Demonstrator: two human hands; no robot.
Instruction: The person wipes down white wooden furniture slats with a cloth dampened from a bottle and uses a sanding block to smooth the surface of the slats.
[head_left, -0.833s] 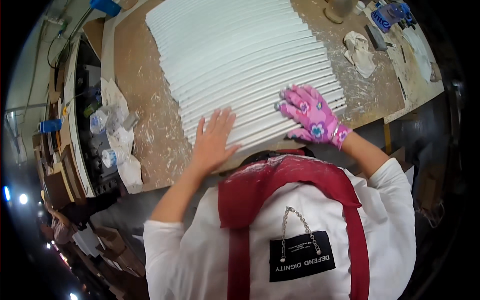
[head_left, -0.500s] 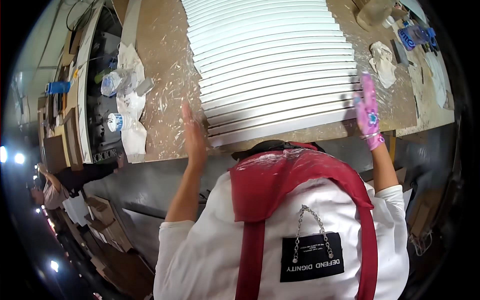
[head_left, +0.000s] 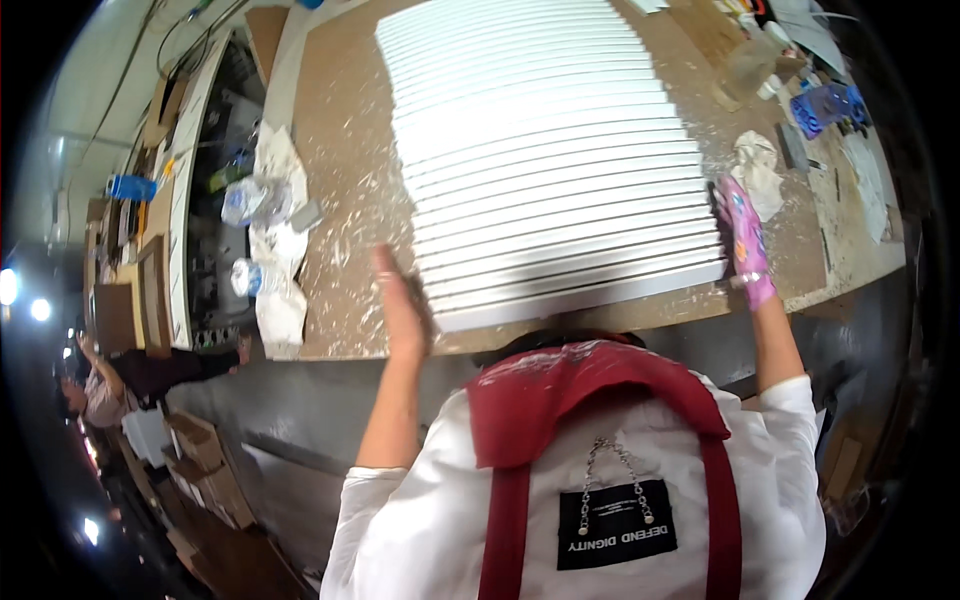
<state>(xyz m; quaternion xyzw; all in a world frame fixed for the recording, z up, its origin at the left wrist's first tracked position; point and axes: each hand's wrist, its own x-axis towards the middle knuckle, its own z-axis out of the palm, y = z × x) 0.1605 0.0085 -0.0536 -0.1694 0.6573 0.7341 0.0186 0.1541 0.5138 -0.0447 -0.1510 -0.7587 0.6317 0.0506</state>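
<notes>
Many long white strips [head_left: 545,190] lie side by side in a wide stack on a brown board [head_left: 350,130], running left to right in front of me. My bare left hand [head_left: 402,305] is held on edge at the left ends of the nearest strips, fingers stretched out and holding nothing. At the opposite ends, my right hand [head_left: 743,235], in a pink patterned glove, lies along the strips with its fingers extended. Its palm side faces the strips; whether it presses on them is hard to tell.
White scraps litter the board. To the left are a crumpled cloth [head_left: 283,260], a clear plastic bottle [head_left: 250,202] and a white tub [head_left: 247,277]. On the right lie a rag [head_left: 757,170], a blue-labelled bottle [head_left: 825,108] and a cloudy jug [head_left: 745,72]. Another person [head_left: 130,380] is far left.
My right hand has come closer to the strips' right ends, and my left hand sits nearer their left ends. The whole view has shifted slightly, with the table edge lower.
</notes>
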